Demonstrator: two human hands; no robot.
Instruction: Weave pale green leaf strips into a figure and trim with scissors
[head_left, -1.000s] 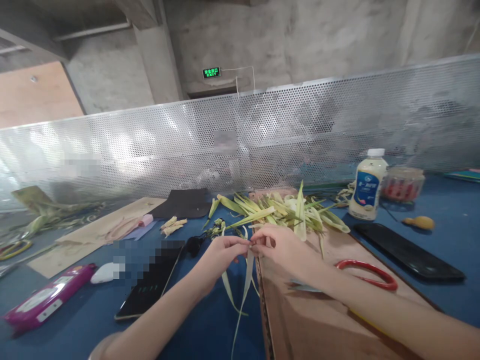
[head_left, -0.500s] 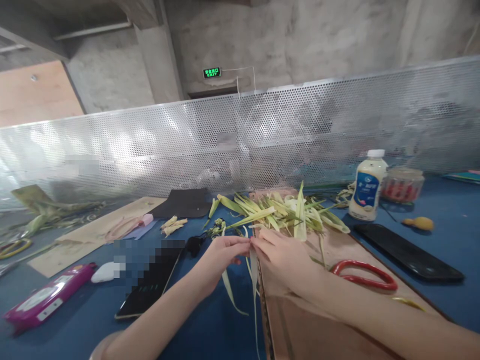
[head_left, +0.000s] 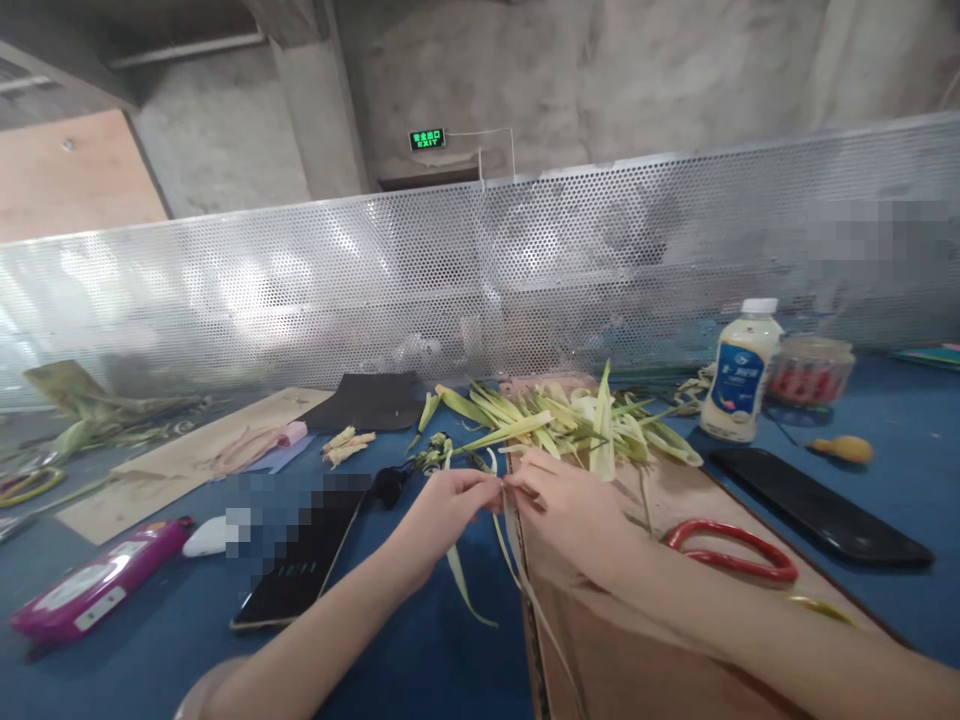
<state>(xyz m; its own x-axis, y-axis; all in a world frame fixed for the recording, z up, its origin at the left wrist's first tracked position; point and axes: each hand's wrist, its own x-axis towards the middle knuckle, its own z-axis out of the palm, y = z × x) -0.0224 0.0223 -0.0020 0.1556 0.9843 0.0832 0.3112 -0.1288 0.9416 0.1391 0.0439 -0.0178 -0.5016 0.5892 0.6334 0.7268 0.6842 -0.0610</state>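
My left hand (head_left: 444,508) and my right hand (head_left: 564,505) meet at the centre, above the near-left edge of a cardboard sheet (head_left: 600,655). The fingertips of both are pinched together on a thin, pale strip of husk (head_left: 514,535), whose long tail hangs down over the cardboard edge. Fingers cover the spot where it is gripped. Beneath my left hand another green husk strip (head_left: 461,585) dangles over the blue tabletop. Just beyond my right hand lies a heap of yellow-green husks (head_left: 540,410).
Red-handled scissors (head_left: 739,550) lie by my right forearm. Farther right are a black phone (head_left: 821,505), a white bottle (head_left: 741,375) and a clear jar (head_left: 810,375). Leftward lie another phone (head_left: 304,570) and a purple device (head_left: 101,585). A perforated metal screen (head_left: 360,290) stands behind.
The hanging tail of the pale strip has swung right, onto the cardboard. Both hands stay pinched at nearly the same place, with the fingers slightly shifted.
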